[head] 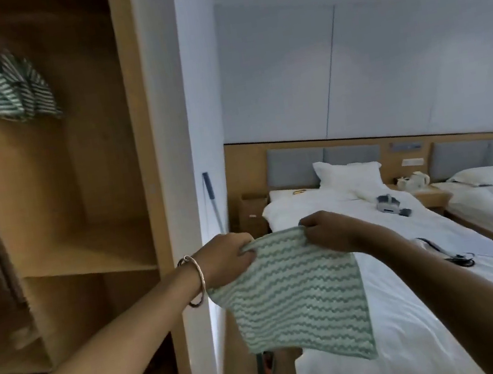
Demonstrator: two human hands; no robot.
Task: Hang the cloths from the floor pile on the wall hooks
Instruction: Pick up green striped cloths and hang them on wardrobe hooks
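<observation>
I hold a green striped cloth [299,291] up in front of me, my left hand [227,258] and my right hand [330,230] each pinching a top corner. It hangs flat over the near bed [401,308]. More striped cloths [4,85] hang inside the wardrobe [98,145] at my left.
</observation>
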